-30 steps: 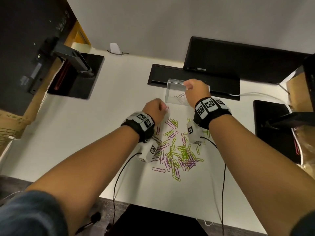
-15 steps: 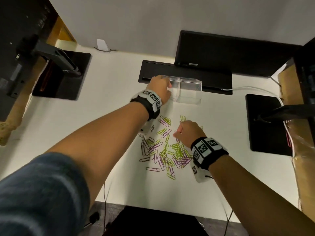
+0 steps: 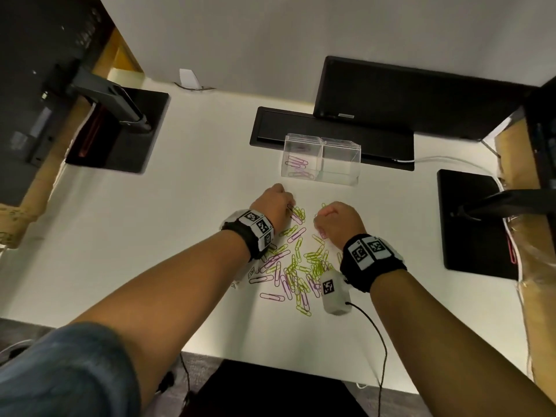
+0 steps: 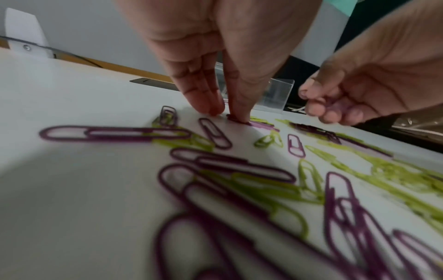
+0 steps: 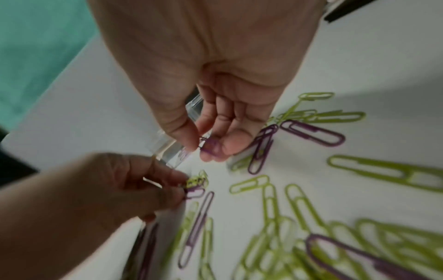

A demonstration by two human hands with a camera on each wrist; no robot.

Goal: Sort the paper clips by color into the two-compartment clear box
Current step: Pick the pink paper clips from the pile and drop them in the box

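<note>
The clear two-compartment box (image 3: 321,160) stands at the back of the desk; its left half holds several purple clips (image 3: 298,165), its right half looks empty. Mixed purple and green paper clips (image 3: 293,267) lie in a pile in front of it. My left hand (image 3: 287,207) is down at the pile's far edge, thumb and fingertips (image 4: 210,109) closing on a purple clip (image 4: 261,125) that lies flat on the desk. My right hand (image 3: 320,219) hovers beside it and pinches a purple clip (image 5: 210,147) between thumb and fingers.
A black keyboard (image 3: 331,130) and monitor (image 3: 406,91) sit just behind the box. Black monitor bases stand at the left (image 3: 120,133) and right (image 3: 472,224). A white cable (image 3: 451,160) runs along the right. The white desk (image 3: 180,206) is bare to the left of the pile.
My left hand came back from the box to the far edge of the pile. My right hand stayed at the pile and now pinches a purple clip.
</note>
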